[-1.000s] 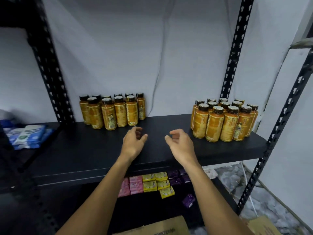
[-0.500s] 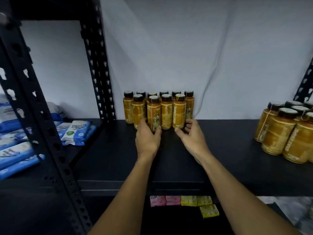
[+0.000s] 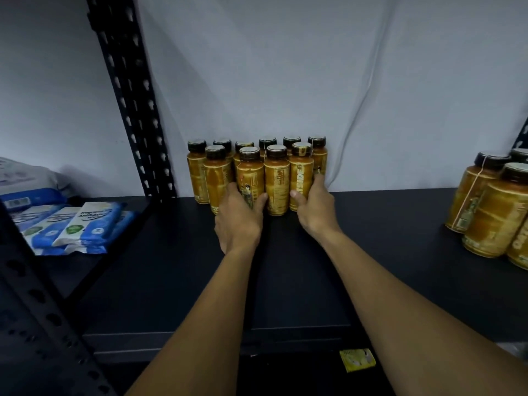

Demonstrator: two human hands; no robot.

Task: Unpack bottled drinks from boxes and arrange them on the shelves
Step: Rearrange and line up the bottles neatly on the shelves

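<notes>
moved: the left hand and the right hand, held just short of the bottle cluster half a second ago, have been brought onto its front row, and the view has been drawn closer.
left hand: curled round the second front bottle, counted from the left. The thumb is laid on that bottle's right side and the fingers are wrapped round its left side, low on the label.
right hand: curled round the right-end front bottle. The thumb is pressed on the front of the label and the fingers are wrapped round the right side.
bottle cluster: ten amber bottles with dark caps are stood upright, six in the back row and four in front. They are packed together at the back of the shelf, close against the white sheet.
gripped bottles: both are seen upright; whether they are lifted off the shelf cannot be told.
second bottle group: stood on the same shelf, well apart to the right and partly cut off by the frame edge.
upright post: black and perforated, just left of the cluster.
wipe packs: blue and white, laid on the neighbouring shelf at the left.
yellow packet: seen on a lower level, below the shelf edge.
</notes>
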